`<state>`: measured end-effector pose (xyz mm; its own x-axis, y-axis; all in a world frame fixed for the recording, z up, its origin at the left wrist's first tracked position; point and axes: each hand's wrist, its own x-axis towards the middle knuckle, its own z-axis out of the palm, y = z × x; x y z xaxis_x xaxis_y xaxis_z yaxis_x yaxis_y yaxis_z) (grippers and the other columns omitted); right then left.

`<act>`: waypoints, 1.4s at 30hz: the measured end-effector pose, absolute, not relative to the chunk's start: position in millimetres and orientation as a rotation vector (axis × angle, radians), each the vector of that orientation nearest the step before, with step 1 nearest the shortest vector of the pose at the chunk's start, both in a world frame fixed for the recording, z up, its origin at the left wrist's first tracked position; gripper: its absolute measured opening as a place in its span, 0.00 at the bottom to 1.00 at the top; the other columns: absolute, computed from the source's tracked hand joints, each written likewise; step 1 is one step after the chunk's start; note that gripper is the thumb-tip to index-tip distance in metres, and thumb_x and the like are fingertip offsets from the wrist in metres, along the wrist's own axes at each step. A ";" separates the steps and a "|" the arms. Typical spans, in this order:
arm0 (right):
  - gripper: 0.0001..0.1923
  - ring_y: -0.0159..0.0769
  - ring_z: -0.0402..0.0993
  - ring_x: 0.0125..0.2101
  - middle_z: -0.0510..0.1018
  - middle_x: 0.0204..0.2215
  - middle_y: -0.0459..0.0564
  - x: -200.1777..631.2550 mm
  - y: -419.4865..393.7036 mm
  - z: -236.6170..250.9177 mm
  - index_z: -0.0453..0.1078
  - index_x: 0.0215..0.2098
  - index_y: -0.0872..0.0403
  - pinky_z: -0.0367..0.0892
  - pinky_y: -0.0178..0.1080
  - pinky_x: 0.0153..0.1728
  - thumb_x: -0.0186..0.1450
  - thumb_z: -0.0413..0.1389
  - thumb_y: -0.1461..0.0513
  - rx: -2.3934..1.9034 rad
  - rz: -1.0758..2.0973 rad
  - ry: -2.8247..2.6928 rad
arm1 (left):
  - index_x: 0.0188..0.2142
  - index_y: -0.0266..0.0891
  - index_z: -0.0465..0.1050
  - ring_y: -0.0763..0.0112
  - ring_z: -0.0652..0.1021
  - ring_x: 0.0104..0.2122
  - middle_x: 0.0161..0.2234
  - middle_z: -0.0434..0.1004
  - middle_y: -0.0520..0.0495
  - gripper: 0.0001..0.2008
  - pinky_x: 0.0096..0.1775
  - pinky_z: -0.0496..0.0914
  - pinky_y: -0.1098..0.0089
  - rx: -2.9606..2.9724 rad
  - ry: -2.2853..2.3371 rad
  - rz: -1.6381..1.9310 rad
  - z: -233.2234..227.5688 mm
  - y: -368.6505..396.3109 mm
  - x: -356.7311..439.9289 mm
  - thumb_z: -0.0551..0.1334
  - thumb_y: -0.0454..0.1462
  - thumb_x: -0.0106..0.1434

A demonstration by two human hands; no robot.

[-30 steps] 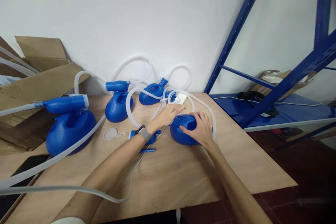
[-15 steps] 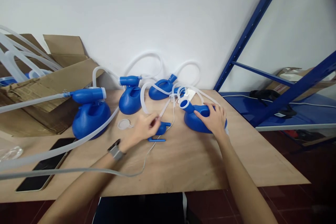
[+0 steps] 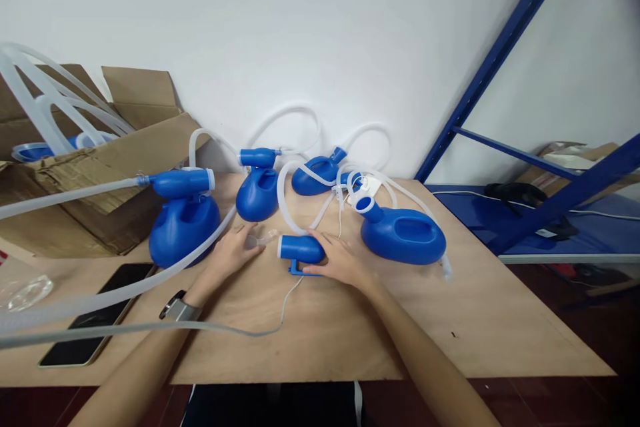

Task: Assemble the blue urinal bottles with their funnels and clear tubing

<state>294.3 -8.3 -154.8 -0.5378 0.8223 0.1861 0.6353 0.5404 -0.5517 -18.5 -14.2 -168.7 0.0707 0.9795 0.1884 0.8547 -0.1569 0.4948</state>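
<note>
My right hand (image 3: 337, 258) is closed around the rear end of a blue funnel-shaped urinal head (image 3: 299, 248), whose white-rimmed mouth faces left. Under it lies a small blue bracket-like part (image 3: 295, 267). My left hand (image 3: 234, 252) rests low over the table with thumb and fingers apart, beside a clear plastic cap (image 3: 257, 239) that it partly covers. Whether it touches the cap is hard to tell. On the right, a blue urinal bottle (image 3: 403, 235) stands with its open neck pointing up and left, untouched by either hand.
More blue bottles (image 3: 256, 193) with pale hoses (image 3: 287, 193) stand toward the wall. A cardboard box (image 3: 145, 153) full of hoses is at the left, near a phone (image 3: 97, 317). Hoses and a thin cable (image 3: 240, 332) cross the table. Blue shelving (image 3: 500, 60) rises at right.
My right hand has left the blue bottle, moved left and taken hold of the urinal head. My left hand has moved left to the clear cap. The view has shifted slightly.
</note>
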 end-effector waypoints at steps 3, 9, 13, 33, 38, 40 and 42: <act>0.41 0.54 0.75 0.57 0.77 0.58 0.56 295.6 -5.6 -168.6 0.64 0.64 0.47 0.69 0.55 0.56 0.56 0.71 0.48 -1.196 0.710 -2.145 | 0.46 0.42 0.77 0.50 0.79 0.46 0.47 0.81 0.39 0.22 0.48 0.71 0.58 2.001 1.831 0.937 -168.2 -16.5 -12.8 0.67 0.52 0.59; 0.35 0.54 0.75 0.55 0.80 0.52 0.55 291.1 -17.5 -168.6 0.70 0.55 0.48 0.69 0.54 0.56 0.53 0.73 0.49 -1.103 0.858 -1.962 | 0.28 0.43 0.62 0.67 0.76 0.31 0.29 0.75 0.51 0.21 0.36 0.71 0.67 1.412 1.584 1.375 -161.6 -21.8 10.5 0.67 0.54 0.58; 0.32 0.53 0.76 0.53 0.80 0.52 0.54 280.9 -21.6 -174.7 0.70 0.55 0.48 0.71 0.52 0.53 0.57 0.69 0.48 -1.067 1.000 -1.911 | 0.34 0.43 0.60 0.59 0.79 0.47 0.50 0.80 0.41 0.20 0.48 0.74 0.60 1.427 1.292 1.313 -158.4 -35.9 25.4 0.62 0.54 0.66; 0.25 0.46 0.79 0.43 0.81 0.44 0.52 280.5 -34.8 -183.1 0.68 0.55 0.50 0.72 0.45 0.46 0.75 0.46 0.42 -0.988 1.086 -1.962 | 0.74 0.42 0.42 0.44 0.68 0.65 0.66 0.62 0.30 0.48 0.64 0.62 0.44 1.795 0.993 1.044 -176.6 -63.4 42.7 0.69 0.46 0.65; 0.24 0.47 0.80 0.42 0.82 0.44 0.54 282.2 -38.5 -171.7 0.65 0.59 0.50 0.71 0.47 0.47 0.75 0.47 0.44 -1.060 1.024 -2.032 | 0.73 0.46 0.47 0.41 0.60 0.70 0.72 0.52 0.34 0.47 0.67 0.58 0.41 1.711 1.031 1.006 -181.7 -57.9 39.3 0.70 0.49 0.63; 0.25 0.48 0.80 0.43 0.82 0.45 0.55 282.3 -37.9 -171.5 0.65 0.59 0.51 0.71 0.48 0.47 0.75 0.48 0.44 -1.073 1.001 -2.052 | 0.75 0.48 0.41 0.40 0.59 0.70 0.73 0.50 0.32 0.51 0.66 0.59 0.39 1.671 0.988 0.946 -185.1 -55.1 37.5 0.71 0.50 0.62; 0.26 0.49 0.80 0.44 0.81 0.47 0.55 282.2 -35.7 -172.2 0.65 0.59 0.51 0.70 0.48 0.48 0.74 0.48 0.43 -1.054 0.999 -2.035 | 0.76 0.49 0.33 0.39 0.58 0.71 0.74 0.45 0.30 0.58 0.66 0.57 0.37 1.708 0.955 0.917 -185.9 -52.9 34.6 0.72 0.51 0.60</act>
